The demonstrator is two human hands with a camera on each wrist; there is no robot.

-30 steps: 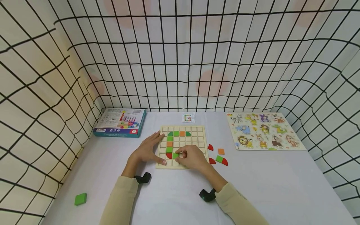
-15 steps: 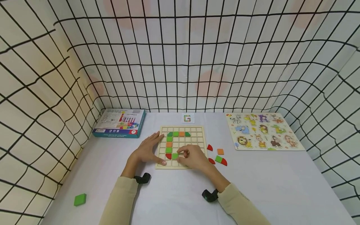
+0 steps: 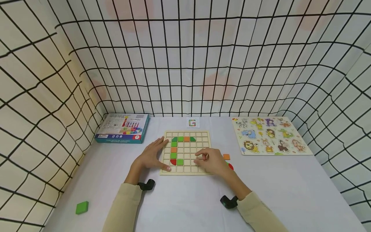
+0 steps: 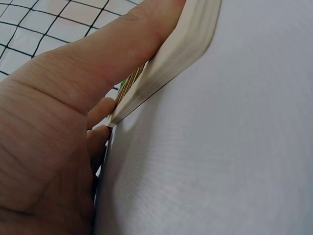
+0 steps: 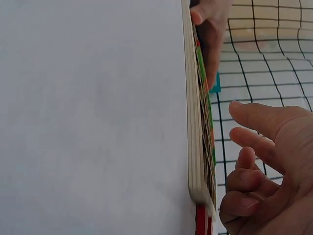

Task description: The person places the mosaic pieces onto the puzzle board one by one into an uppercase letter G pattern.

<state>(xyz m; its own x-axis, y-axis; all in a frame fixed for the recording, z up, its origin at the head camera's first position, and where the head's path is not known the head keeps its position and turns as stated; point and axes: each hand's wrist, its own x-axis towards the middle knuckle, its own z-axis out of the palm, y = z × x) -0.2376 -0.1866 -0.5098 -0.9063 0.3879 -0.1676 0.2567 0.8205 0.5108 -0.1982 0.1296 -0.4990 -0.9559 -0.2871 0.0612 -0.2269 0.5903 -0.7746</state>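
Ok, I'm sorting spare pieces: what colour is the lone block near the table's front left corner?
Green. The lone block shows best in the head view.

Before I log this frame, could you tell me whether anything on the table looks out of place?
One green block lies alone near the table's front left corner, far from the grid board and the loose pieces beside the right hand.

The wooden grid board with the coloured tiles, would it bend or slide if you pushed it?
The square wooden grid board looks thick and layered in the wrist views, so probably stiff. It lies flat on the smooth white table, so it might slide; the left hand presses its edge.
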